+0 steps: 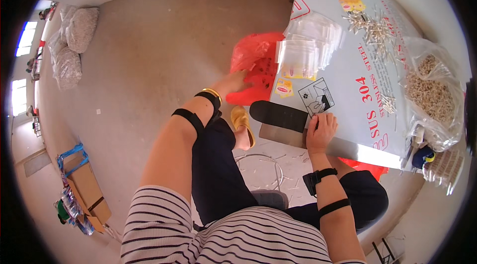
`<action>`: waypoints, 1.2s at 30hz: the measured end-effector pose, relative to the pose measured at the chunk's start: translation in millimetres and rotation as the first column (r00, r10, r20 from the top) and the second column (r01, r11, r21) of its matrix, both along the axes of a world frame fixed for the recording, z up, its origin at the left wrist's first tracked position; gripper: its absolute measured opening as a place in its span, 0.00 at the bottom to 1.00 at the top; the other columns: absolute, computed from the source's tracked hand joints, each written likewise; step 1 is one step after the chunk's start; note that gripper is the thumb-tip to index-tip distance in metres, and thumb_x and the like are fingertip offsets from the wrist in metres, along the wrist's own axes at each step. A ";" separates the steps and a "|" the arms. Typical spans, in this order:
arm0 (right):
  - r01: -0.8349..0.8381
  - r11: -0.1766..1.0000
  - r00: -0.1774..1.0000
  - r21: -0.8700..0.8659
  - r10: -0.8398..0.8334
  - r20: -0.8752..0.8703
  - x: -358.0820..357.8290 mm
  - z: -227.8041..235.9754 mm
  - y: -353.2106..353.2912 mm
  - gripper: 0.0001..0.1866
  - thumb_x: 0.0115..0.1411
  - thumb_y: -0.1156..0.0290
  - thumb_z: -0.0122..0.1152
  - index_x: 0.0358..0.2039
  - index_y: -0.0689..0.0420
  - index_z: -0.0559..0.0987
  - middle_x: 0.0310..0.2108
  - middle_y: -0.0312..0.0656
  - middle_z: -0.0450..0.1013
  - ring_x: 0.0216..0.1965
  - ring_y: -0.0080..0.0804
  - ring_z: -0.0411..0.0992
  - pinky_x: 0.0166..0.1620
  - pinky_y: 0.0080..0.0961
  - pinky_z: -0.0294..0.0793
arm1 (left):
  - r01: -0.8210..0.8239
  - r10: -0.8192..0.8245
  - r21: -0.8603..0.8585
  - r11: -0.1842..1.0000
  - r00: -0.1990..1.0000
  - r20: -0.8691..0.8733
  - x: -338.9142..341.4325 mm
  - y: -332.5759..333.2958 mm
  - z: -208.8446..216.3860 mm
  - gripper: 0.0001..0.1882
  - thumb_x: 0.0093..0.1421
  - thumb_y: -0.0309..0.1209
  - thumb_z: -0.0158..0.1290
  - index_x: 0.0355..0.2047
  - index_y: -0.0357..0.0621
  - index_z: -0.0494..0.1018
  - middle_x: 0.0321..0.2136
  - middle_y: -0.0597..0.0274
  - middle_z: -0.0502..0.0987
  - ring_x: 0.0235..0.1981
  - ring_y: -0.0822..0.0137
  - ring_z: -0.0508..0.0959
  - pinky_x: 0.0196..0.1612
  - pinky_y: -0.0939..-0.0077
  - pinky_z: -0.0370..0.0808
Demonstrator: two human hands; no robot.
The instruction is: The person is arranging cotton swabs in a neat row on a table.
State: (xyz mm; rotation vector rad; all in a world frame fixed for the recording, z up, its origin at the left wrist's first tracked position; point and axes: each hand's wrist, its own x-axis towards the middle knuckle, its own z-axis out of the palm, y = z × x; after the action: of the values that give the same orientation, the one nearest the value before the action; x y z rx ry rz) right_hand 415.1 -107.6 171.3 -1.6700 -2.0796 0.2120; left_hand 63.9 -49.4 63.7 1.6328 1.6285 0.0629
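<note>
At the left edge of the table [343, 90], my left hand [237, 82] reaches down to a red plastic bag [256, 48]. Its fingers are blurred against the bag, so their grip cannot be made out. My right hand [323, 131] rests at the near table edge with its fingers curled in; whatever they may hold is hidden. Beside it, a long black pad with a rounded end [278, 115] juts out over the edge. Clear plastic pouches [310, 40] lie in overlapping stacks on the table, and a small yellow card [284, 87] sits near the left edge.
Thin metallic pieces [370, 28] lie scattered toward the far side. A clear bag of small beige pieces [432, 90] stands at the right. Stuffed sacks [74, 40] and a cardboard box [87, 184] are at the left. Below the table is a metal ring [280, 167].
</note>
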 end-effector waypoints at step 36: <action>-0.104 0.973 0.720 -0.208 -0.070 -0.690 -99.9 69.3 65.2 0.11 0.65 0.67 0.63 0.40 0.63 0.78 0.35 0.44 0.77 0.38 0.35 0.74 0.46 0.31 0.72 | -0.554 0.368 0.066 0.830 0.633 0.681 -115.0 -27.4 240.8 0.37 0.57 0.18 0.48 0.70 0.49 0.63 0.56 0.65 0.72 0.42 0.78 0.74 0.45 0.80 0.73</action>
State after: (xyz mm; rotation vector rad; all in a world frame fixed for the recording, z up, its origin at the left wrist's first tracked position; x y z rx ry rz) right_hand 315.2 -42.4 240.6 -1.3760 -1.5165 0.9713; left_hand -51.1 -76.7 304.5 1.1134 1.4618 1.0594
